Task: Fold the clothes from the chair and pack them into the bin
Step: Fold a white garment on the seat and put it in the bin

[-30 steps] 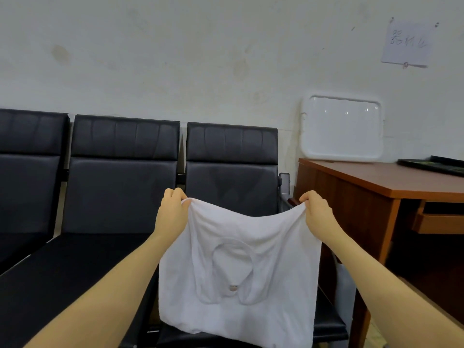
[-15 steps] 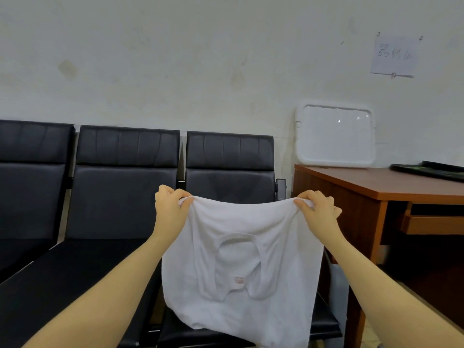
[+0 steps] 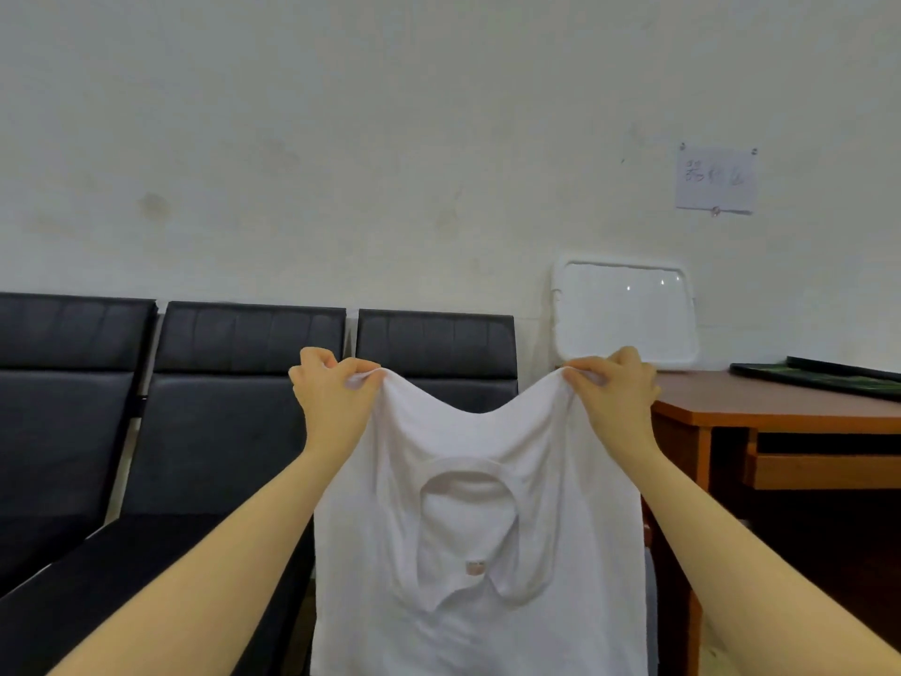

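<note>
Head view: the left hand [image 3: 336, 387] and the right hand [image 3: 615, 387] each pinch one upper corner of a white shirt [image 3: 480, 519], with fingers curled tight over bunched fabric. The shirt hangs in the air between them, in front of the chairs [image 3: 253, 412] and above the rightmost seat; its lower edge runs out of frame. The neckline opening and a small label show at the middle of the hanging cloth, so the garment appears to hang upside down, gripped at or near the hem. Holding two corners apart at equal height lets the cloth fall flat and sets the width, which is the likely reason for this grip ahead of a first fold. The top edge sags in a curve between the hands, so the spread is not fully taut. The bin is not in view. A wooden desk [image 3: 780, 407] stands just right of the shirt, and its near corner lies close behind the right hand; it could catch the cloth on a swing to that side. A white tray [image 3: 626, 314] leans on the wall at the desk's rear, a dark flat object [image 3: 829, 375] lies on the desk top, and a paper note [image 3: 715, 180] is pinned higher up. The black seats offer a flat folding surface.
</note>
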Demonstrator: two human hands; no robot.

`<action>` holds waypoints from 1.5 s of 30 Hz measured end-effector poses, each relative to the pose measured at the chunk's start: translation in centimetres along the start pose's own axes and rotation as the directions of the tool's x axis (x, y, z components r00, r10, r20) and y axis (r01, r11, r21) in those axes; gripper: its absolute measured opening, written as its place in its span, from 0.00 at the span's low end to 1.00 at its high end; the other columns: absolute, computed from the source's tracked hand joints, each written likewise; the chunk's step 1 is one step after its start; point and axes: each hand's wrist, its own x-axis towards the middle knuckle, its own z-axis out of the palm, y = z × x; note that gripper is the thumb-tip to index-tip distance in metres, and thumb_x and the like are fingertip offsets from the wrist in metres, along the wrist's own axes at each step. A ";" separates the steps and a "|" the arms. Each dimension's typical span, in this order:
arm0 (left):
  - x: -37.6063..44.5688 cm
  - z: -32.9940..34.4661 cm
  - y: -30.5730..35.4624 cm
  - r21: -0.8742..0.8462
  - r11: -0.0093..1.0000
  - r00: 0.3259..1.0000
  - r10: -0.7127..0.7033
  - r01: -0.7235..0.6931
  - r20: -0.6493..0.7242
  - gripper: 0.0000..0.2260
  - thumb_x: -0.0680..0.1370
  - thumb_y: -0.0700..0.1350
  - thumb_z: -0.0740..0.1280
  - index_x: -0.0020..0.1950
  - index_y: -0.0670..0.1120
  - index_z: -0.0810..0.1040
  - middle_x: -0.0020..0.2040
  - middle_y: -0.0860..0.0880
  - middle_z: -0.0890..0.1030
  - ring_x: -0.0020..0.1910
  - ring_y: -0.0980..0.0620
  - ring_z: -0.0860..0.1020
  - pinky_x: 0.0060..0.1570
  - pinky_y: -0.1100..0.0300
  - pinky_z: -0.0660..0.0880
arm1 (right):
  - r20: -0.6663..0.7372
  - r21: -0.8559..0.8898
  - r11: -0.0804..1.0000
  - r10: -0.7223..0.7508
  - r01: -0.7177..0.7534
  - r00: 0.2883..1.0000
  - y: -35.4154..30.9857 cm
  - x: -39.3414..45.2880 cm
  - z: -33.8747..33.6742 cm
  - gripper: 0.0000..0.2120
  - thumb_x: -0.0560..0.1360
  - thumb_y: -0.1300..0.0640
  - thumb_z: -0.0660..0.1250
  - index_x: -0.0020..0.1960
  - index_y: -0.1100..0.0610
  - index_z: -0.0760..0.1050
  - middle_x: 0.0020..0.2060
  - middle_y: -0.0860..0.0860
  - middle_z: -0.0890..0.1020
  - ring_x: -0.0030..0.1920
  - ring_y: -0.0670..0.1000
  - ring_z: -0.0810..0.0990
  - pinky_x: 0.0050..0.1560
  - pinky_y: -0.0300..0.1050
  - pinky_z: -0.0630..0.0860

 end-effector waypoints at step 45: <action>-14.3 13.9 -31.6 0.683 0.728 0.539 -0.598 0.055 0.593 0.05 0.78 0.52 0.63 0.51 0.59 0.77 0.54 0.53 0.66 0.58 0.49 0.62 0.59 0.55 0.58 | 0.579 -0.484 0.847 0.499 -0.221 0.645 26.7 -16.1 25.5 0.05 0.77 0.57 0.66 0.45 0.50 0.80 0.49 0.48 0.67 0.52 0.50 0.62 0.53 0.41 0.57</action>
